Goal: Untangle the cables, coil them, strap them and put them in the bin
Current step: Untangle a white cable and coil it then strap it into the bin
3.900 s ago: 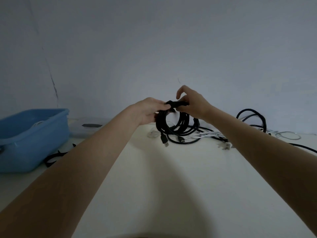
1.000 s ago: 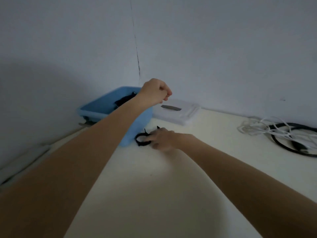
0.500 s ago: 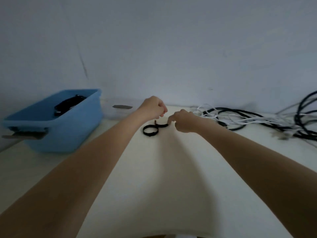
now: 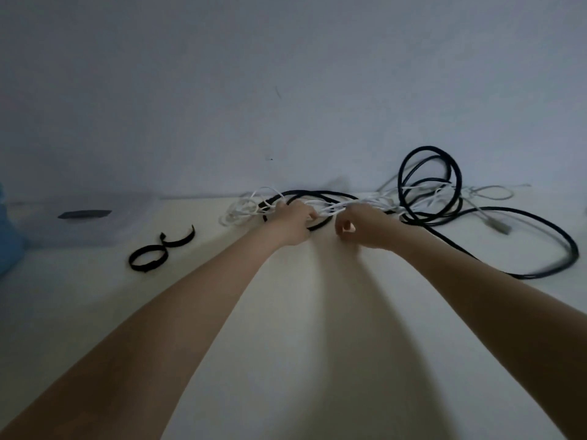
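A tangle of white cables (image 4: 244,211) and a thick black cable (image 4: 425,185) lies on the pale table at the far wall. My left hand (image 4: 293,225) grips a bunch of the white strands at the middle of the tangle. Just to its right, my right hand (image 4: 365,230) is closed on the same white bundle. The black cable loops upright behind my right hand and trails out to the right. Two black straps (image 4: 155,254) lie on the table to the left. Only a sliver of the blue bin (image 4: 8,239) shows at the left edge.
A white box (image 4: 85,223) with a dark label stands against the wall at the left, beside the bin. A white connector (image 4: 500,227) on a pale cable rests at the far right. The wall runs close behind the cables.
Both hands have moved right, away from the black straps, and taken hold of the white cables. The view has swung right, so the bin is nearly out of frame.
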`<state>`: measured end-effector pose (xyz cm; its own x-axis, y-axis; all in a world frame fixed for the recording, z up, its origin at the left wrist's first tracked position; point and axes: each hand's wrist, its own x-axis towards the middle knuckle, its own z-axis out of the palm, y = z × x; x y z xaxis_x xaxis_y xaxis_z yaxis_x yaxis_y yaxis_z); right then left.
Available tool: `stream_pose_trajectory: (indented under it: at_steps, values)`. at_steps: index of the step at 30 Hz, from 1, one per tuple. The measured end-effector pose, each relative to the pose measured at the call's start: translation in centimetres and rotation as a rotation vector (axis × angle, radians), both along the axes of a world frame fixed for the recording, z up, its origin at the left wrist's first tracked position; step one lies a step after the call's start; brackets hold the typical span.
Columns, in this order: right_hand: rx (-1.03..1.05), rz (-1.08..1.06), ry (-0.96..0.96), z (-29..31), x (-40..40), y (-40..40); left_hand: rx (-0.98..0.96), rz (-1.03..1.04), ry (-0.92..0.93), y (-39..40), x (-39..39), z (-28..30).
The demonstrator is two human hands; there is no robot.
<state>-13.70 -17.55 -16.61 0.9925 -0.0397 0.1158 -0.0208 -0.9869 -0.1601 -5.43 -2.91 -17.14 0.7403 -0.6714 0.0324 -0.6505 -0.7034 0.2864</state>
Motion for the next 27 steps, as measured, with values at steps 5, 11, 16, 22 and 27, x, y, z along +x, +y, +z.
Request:
stream_pose_trajectory:
  at_steps: [5,11,16,22,27]
  values:
    - [0.035,-0.049,-0.011,-0.9,2.2,-0.6,0.036,-0.006,-0.047,-0.6,0.0,0.4]
    - [-0.091,-0.083,-0.125,-1.1,2.8,0.2,0.048,0.069,-0.157,1.1,-0.9,0.2]
    - [0.396,-0.110,-0.429,5.8,2.2,-0.5,-0.270,0.158,-0.274,-0.1,-1.8,4.1]
    - [0.289,0.130,-0.655,14.0,0.5,2.3,-0.442,0.301,-0.188,-0.8,-1.8,9.5]
    - [0.210,0.179,-0.853,21.1,-0.9,4.9,-0.607,0.329,-0.172,0.9,-2.4,13.0]
